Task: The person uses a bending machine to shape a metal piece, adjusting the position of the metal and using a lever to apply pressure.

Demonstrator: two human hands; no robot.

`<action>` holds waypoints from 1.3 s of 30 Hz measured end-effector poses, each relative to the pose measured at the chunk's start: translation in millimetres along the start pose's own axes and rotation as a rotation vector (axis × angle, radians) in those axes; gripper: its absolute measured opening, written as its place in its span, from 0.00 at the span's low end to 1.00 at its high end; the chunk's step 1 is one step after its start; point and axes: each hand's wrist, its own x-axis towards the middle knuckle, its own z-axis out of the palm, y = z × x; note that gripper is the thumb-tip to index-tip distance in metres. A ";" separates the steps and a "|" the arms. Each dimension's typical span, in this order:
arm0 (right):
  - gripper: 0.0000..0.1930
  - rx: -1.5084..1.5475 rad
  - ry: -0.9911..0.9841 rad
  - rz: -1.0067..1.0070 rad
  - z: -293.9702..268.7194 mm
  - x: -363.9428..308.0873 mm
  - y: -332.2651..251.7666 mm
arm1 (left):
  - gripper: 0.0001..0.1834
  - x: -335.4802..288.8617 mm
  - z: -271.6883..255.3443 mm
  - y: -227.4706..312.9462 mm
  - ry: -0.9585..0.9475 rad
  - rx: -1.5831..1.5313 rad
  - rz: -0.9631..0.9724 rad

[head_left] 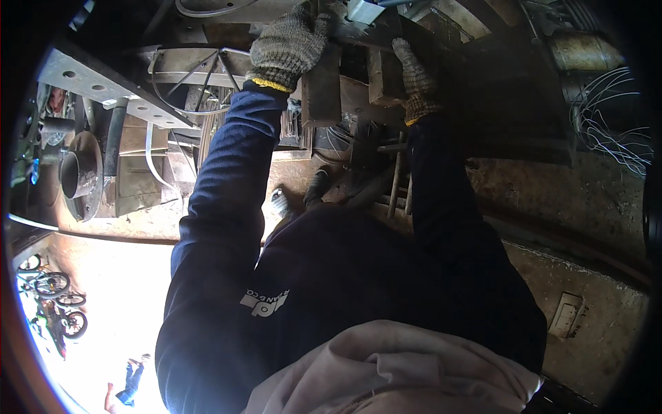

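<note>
Two dark metal blocks (321, 93) stick out at the tabletop's (348, 30) near edge. The right hand (417, 79) is straight beside one; the left hand (286, 50) bends near the other. I can't tell if they pinch anything. One silver piece (364, 12) sits farther back.

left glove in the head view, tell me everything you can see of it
The left glove is a grey-brown flecked knit with a yellow edge at its cuff. Worn on the left hand, it shows its back near the top of the picture, pointing toward the upper edge. The cuff meets a dark blue sleeve. What lies under its palm is hidden.
</note>
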 end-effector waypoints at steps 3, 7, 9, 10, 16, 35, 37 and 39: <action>0.19 0.002 -0.006 -0.008 4.0 -0.7 -1.8 | 0.32 -0.7 1.0 -5.6 -0.001 -0.027 0.003; 0.19 -0.022 0.020 -0.028 2.4 -2.9 -7.1 | 0.32 1.6 3.8 -4.6 -0.039 -0.039 0.005; 0.19 -0.047 0.047 -0.048 -2.9 0.0 -9.4 | 0.32 1.7 9.9 2.1 0.009 -0.013 -0.001; 0.19 -0.066 0.060 -0.061 -4.0 -4.3 -8.9 | 0.31 0.3 12.1 8.1 0.034 -0.002 0.004; 0.23 -0.083 -0.008 -0.054 42.7 -30.0 -51.8 | 0.31 -6.5 -10.7 -2.8 0.055 0.014 -0.031; 0.23 -0.158 -0.024 -0.131 17.0 -8.4 -11.1 | 0.32 -5.6 -7.6 10.5 0.011 0.042 -0.008; 0.23 -0.133 -0.072 -0.115 22.4 -9.9 -16.8 | 0.32 -6.7 -12.6 12.2 -0.014 0.050 -0.030; 0.23 -0.125 -0.091 -0.089 25.7 -10.5 -10.7 | 0.34 -6.1 -12.3 8.6 -0.057 0.058 -0.109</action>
